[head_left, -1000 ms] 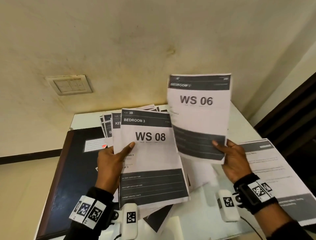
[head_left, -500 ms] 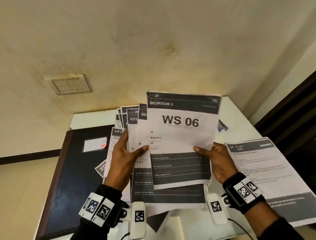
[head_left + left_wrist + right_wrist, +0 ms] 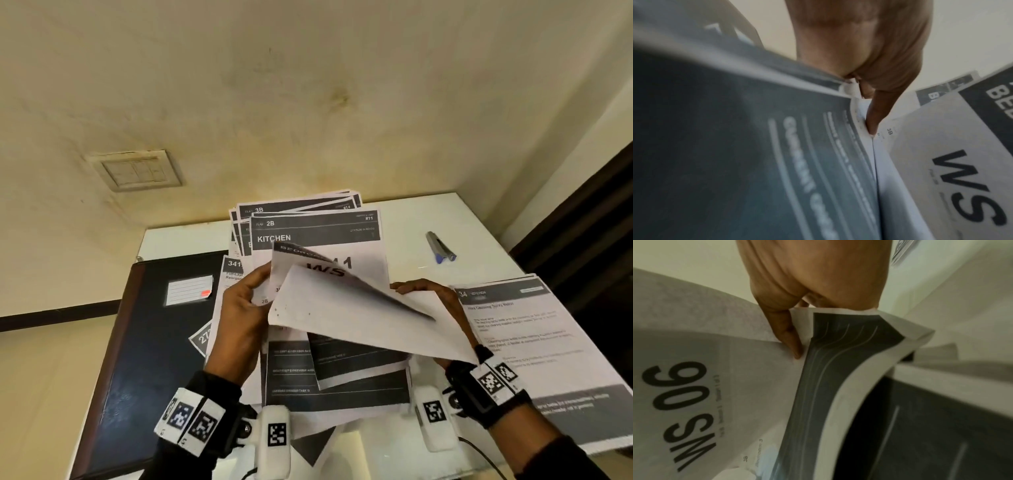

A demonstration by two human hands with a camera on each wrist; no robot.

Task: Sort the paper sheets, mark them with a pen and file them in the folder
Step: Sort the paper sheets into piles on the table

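My left hand grips a fanned stack of printed sheets above the table; its thumb presses on their left edge. The top one reads KITCHEN 2B. My right hand pinches the "WS 06" Bedroom 3 sheet, which curls over so its blank back faces me; the thumb lies on its printed side. A dark blue folder with a white label lies closed on the left of the table. A grey pen with a blue cap lies at the far right.
A second pile of sheets headed "34 KITCHEN" lies on the white table at the right. A wall with a switch plate stands behind. A dark door frame runs along the far right.
The WS 06 sheet came down from its raised position at the right, moved over the left-hand stack, and now bends over with its back up. The left hand's stack now shows a KITCHEN sheet on top.
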